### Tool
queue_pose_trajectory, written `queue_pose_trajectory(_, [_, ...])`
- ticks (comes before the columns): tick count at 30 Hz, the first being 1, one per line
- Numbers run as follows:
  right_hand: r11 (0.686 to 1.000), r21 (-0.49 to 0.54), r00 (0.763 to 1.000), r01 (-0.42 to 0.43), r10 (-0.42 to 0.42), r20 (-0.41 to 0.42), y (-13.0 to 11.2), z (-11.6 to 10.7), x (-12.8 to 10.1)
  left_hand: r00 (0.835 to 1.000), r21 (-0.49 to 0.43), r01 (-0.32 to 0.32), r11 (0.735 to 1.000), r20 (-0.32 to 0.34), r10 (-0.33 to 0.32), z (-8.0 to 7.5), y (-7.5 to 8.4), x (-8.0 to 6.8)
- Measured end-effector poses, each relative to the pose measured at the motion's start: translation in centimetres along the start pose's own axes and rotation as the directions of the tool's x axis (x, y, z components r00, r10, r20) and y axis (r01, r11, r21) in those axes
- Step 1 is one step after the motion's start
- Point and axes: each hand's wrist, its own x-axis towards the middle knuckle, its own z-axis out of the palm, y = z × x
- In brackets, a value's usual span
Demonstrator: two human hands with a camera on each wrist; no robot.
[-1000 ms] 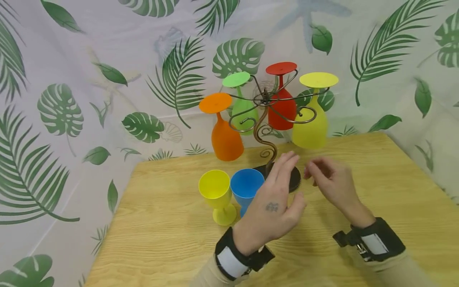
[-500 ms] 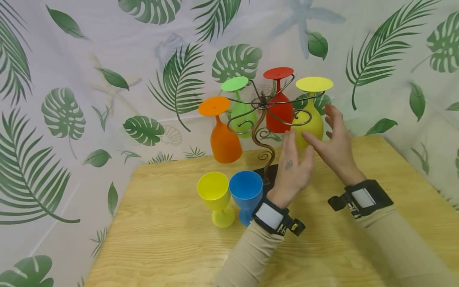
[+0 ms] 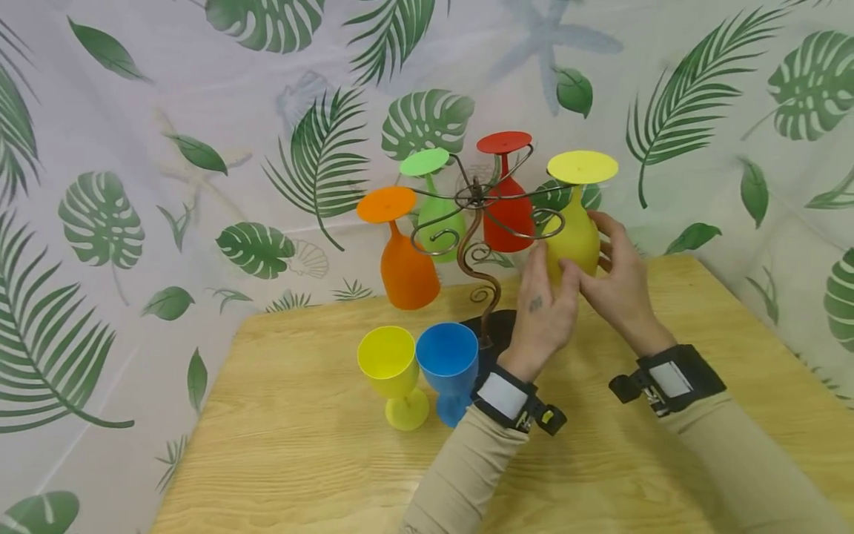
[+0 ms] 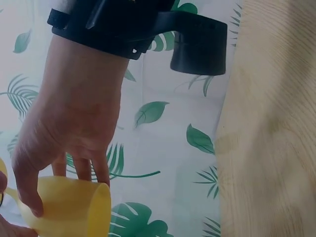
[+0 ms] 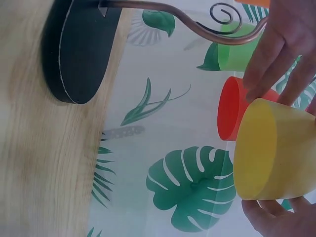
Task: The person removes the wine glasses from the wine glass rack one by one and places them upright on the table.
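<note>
Both my hands are up at the hanging yellow plastic goblet (image 3: 574, 237), which sits upside down on the curled bronze wire rack (image 3: 477, 222), stem threaded through a wire loop and its flat foot (image 3: 582, 167) resting on top so the bowl dangles mouth down. My left hand (image 3: 543, 315) has its fingers (image 4: 29, 190) curled against the bowl near the rim; my right hand (image 3: 617, 282) wraps the bowl from the other side, thumb under the rim (the right wrist view shows this best). Both are grasping the goblet, one on each side, likely to steady it against swinging on its loop.

Three more plastic goblets hang inverted the same way: orange (image 3: 405, 274), light green (image 3: 437, 215), red (image 3: 507, 215). The foot-over-wire hold keeps each one clear of the wooden surface (image 3: 300, 460).

Two goblets stand upright on the surface, just beside each other and near the rack's dark round base (image 5: 74, 49): a second yellow goblet (image 3: 390, 371) and a blue goblet (image 3: 450, 367). Both bowls look empty from above. The mouth of the held goblet faces the right wrist camera and appears to hold nothing.
</note>
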Motion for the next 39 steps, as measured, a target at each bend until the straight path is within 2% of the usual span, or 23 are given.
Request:
queue_pose_trajectory(7, [0.999, 0.008, 0.999, 0.037, -0.037, -0.005, -0.5, 0.5, -0.7, 0.999, -0.012, -0.035, 0.999, 0.001, 0.035, -0.5, 0.5, -0.8])
queue_pose_trajectory(13, [0.998, 0.014, 0.998, 0.064, -0.064, 0.006, -0.8, 0.7, -0.8, 0.997, 0.016, -0.066, 0.998, -0.031, 0.066, -0.7, 0.4, -1.3])
queue_pose_trajectory(17, [0.998, 0.012, 0.998, 0.059, -0.060, 0.026, -0.8, 1.1, -0.5, 1.000, 0.051, 0.007, 0.999, -0.025, -0.006, -1.0, 0.3, -1.8])
queue_pose_trajectory(22, [0.998, 0.009, 0.996, 0.068, -0.068, 0.050, -0.8, 1.8, 0.2, 0.994, 0.093, 0.105, 0.990, -0.029, -0.103, -1.7, 0.4, -2.0])
queue_pose_trajectory(31, [0.999, 0.004, 0.993, 0.038, -0.039, 0.111, -1.3, 2.2, 1.4, 0.987, 0.111, 0.159, 0.981, -0.049, -0.155, -2.2, 0.3, -0.9])
queue_pose_trajectory(39, [1.000, -0.002, 0.995, 0.028, -0.027, 0.098, -1.1, 1.7, 1.5, 0.985, 0.102, 0.173, 0.980, -0.030, -0.171, -1.6, 0.3, -0.3])
